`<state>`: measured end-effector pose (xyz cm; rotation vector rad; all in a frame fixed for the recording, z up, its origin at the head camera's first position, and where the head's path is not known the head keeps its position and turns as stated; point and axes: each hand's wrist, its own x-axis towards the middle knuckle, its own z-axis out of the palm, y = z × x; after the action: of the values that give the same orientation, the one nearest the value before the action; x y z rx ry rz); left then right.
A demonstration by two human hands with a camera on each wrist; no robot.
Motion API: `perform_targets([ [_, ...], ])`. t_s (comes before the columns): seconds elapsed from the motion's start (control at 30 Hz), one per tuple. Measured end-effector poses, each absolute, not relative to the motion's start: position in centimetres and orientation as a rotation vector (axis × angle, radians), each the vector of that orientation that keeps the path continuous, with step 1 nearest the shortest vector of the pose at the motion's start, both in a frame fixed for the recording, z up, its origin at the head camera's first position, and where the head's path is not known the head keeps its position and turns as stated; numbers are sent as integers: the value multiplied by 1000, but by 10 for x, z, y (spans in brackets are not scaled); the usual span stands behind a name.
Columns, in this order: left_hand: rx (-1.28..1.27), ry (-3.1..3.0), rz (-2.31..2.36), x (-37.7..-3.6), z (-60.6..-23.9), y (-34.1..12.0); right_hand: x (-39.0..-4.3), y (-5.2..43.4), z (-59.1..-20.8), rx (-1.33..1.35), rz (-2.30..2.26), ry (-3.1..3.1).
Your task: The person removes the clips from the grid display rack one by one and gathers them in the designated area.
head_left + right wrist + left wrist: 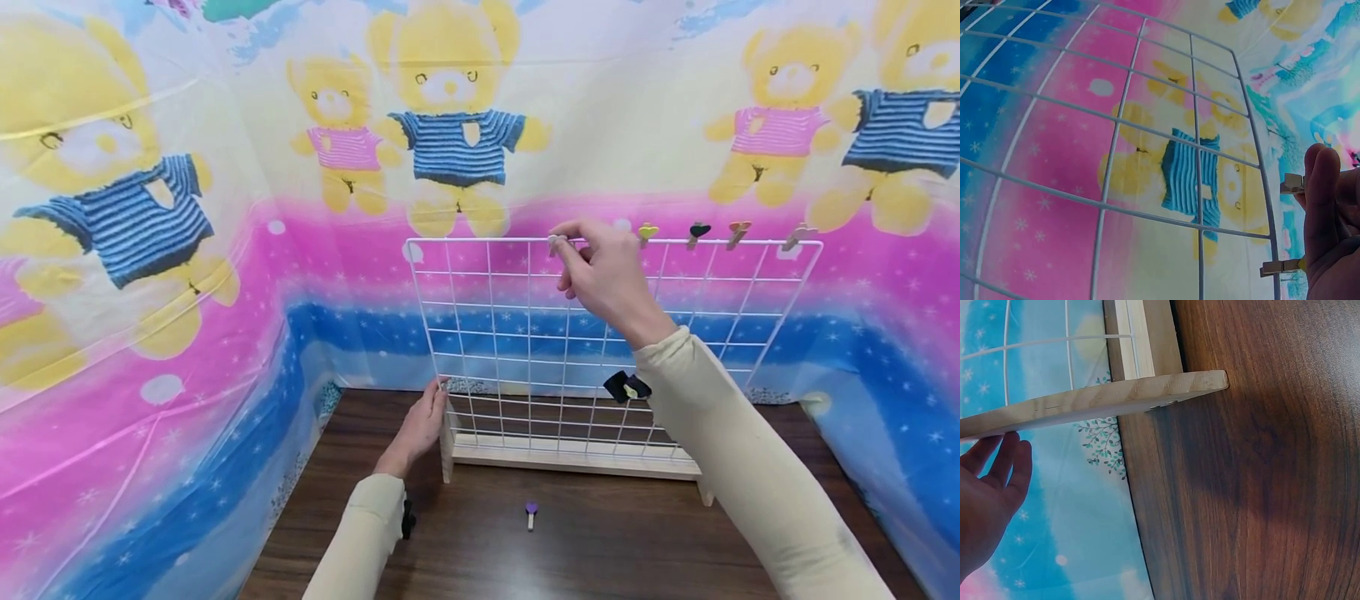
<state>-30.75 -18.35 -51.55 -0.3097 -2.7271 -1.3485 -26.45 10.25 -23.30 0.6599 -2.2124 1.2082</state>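
My right hand (pixel 603 271) pinches a small wooden clothespin (pixel 1292 183) at the top wire of a white wire grid rack (pixel 529 333). Right beside that hand, another clothespin (pixel 1279 267) is clipped on the edge wire. At the rack's left end, my left hand (pixel 420 421) touches the wooden side piece (pixel 1091 397) with its fingertips, on the outer face; its thumb cannot be made out. Further right along the top wire sit clothespins with heart-shaped heads, among them a yellow one (pixel 648 231), a dark green one (pixel 699 231) and an orange one (pixel 738 233).
A purple-headed clothespin (pixel 531 513) lies on the dark wooden table (pixel 592 542) in front of the rack. A black bow (pixel 626 387) shows against the grid by the right sleeve. Bear-printed cloth (pixel 615 100) hangs behind and at the sides.
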Motion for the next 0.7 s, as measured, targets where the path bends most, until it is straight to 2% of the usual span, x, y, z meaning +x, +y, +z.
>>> perform_targets([
  [0.3,-318,-2731,-1319,-306,-514,-182,-244,112,-267,702,1243,-2268],
  [0.7,-306,-2744,-1350,-305,-514,-183,-233,122,-351,676,1264,-2435],
])
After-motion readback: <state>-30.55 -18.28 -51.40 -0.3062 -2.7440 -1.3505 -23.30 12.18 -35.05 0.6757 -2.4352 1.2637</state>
